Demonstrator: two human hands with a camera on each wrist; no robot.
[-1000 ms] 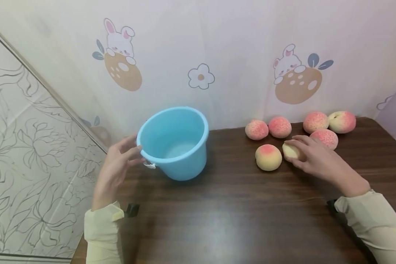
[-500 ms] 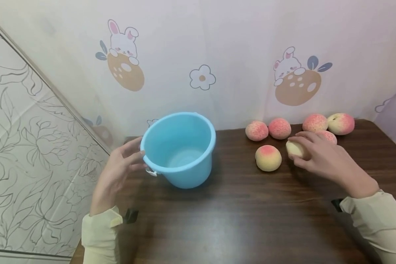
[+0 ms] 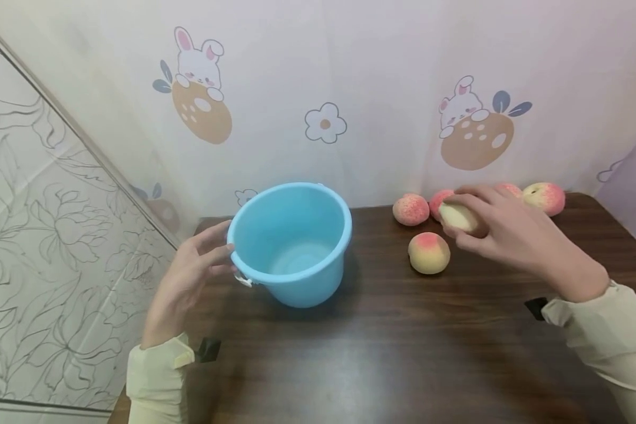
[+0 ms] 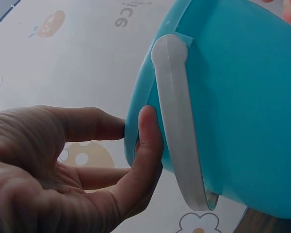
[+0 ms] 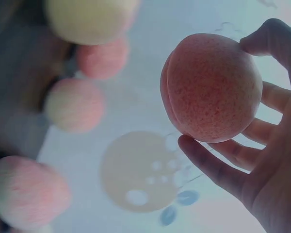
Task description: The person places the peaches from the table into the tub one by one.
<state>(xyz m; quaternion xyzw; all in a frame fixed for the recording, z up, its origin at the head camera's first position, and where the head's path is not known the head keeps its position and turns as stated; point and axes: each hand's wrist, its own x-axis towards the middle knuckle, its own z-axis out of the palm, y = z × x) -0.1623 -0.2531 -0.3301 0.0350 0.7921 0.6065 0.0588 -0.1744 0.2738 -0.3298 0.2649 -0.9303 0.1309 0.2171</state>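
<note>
A light blue bucket (image 3: pixel 308 290) stands on the brown table, its inside visible with nothing in it. My left hand (image 3: pixel 188 274) pinches the bucket's rim at the left, thumb and fingers on either side of it. Close to those fingers the white handle (image 4: pixel 178 121) hangs down the bucket's side. My right hand (image 3: pixel 522 238) grips a peach (image 3: pixel 460 218), fingertips spread around it, held above the table. Its pink, speckled side and crease show in the right wrist view. Just below and left of it, a yellow peach with a pink top (image 3: pixel 429 254) rests on the table.
More peaches lie along the wall: one to the left (image 3: pixel 410 210), another partly behind the held peach, and a yellow-pink one (image 3: pixel 546 198) at the far right. The right hand hides part of this group. A patterned wall (image 3: pixel 376 70) borders the table's back.
The right hand has lifted the peach off the table and moved it slightly left and up. The bucket has shifted right and nearer, with the left hand still at its rim.
</note>
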